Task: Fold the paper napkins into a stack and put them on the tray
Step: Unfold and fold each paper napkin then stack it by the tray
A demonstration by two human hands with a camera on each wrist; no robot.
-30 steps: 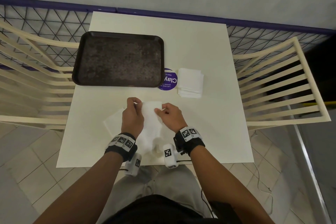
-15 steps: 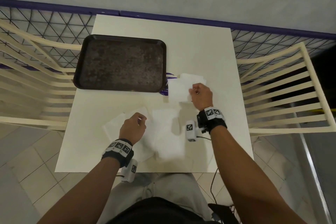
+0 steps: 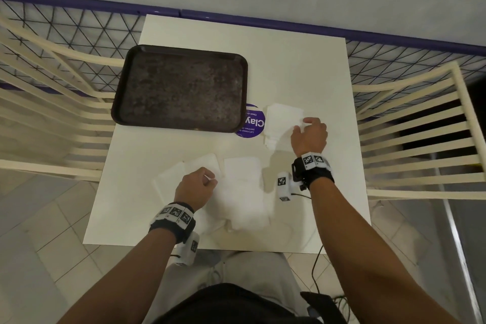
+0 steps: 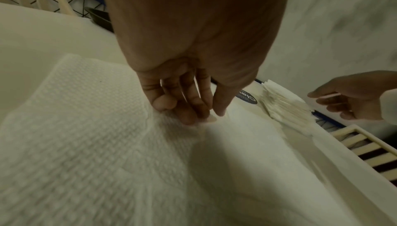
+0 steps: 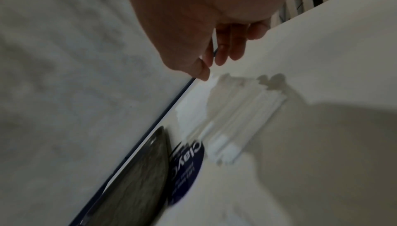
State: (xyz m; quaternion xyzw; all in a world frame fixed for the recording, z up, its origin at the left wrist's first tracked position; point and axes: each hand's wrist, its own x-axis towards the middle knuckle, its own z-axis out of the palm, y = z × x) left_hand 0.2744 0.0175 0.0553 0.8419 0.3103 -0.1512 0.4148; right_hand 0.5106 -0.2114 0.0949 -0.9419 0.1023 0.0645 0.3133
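Resting on the table [image 3: 302, 66], the left hand [image 3: 193, 188] has its fingers curled down, pinching a napkin [image 3: 244, 192] that spreads toward 3 o'clock of it, with another sheet [image 3: 171, 179] at 9 o'clock. The right hand [image 3: 309, 137] hovers over the 3 o'clock edge of the stack [image 3: 281, 123], fingers loosely bent and holding nothing in the left wrist view. Each napkin is white with a fine embossed grid; the stack shows many fanned, uneven edges. At 9 o'clock of the stack lies a round purple sticker [image 3: 252, 123] reading "Clay", partly under the dark tray [image 3: 181, 87], which sits at 12 o'clock of the left hand.
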